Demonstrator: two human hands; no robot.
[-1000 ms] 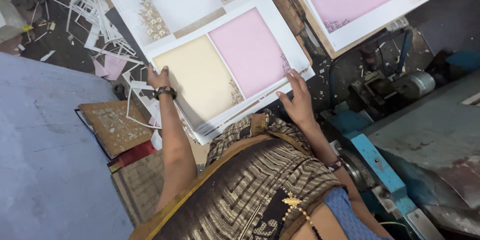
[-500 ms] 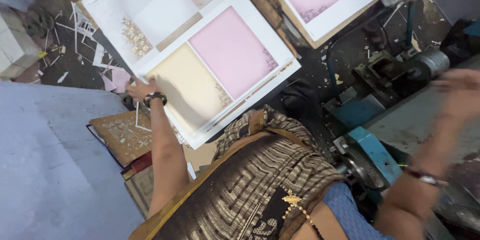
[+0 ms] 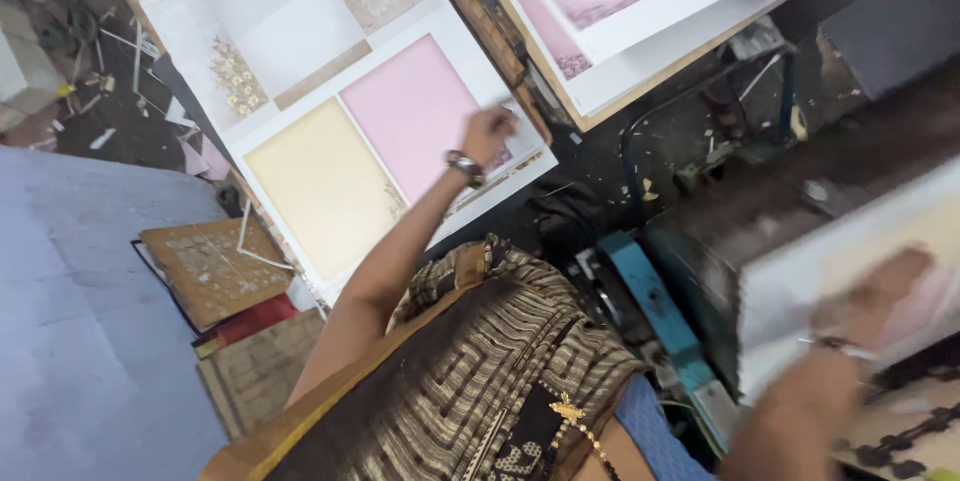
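Reaching across the middle of the frame, the left hand (image 3: 488,133) now rests on the right edge of the top printed sheet (image 3: 390,146), its fingers (image 3: 505,119) curled down onto the white margin beside the pink panel; whether they pinch the paper or only press it cannot be told. Half a second ago this hand lay at the sheet's left edge, near the cream panel, so it has crossed the whole sheet. A wristwatch (image 3: 464,168) sits on that wrist.

The sheet, white with a cream panel on the left and a pink one on the right, tops a stack that fills the upper middle of the frame, and it has stayed in place. Another stack of pink-panelled sheets (image 3: 640,1) lies in the upper right, on a wooden board.

The right hand (image 3: 868,293), blurred at the right edge of the frame, now holds against a second sheet (image 3: 850,271) lifted over the dark machine (image 3: 760,201); half a second ago it hung bare in the air there. Its fingers are too blurred to tell whether they are clenched on the paper.

A blue machine part (image 3: 655,306) shows in the lower middle. Brown patterned cards (image 3: 205,271) lie at the left, below paper scraps (image 3: 120,91) on the floor in the upper left.
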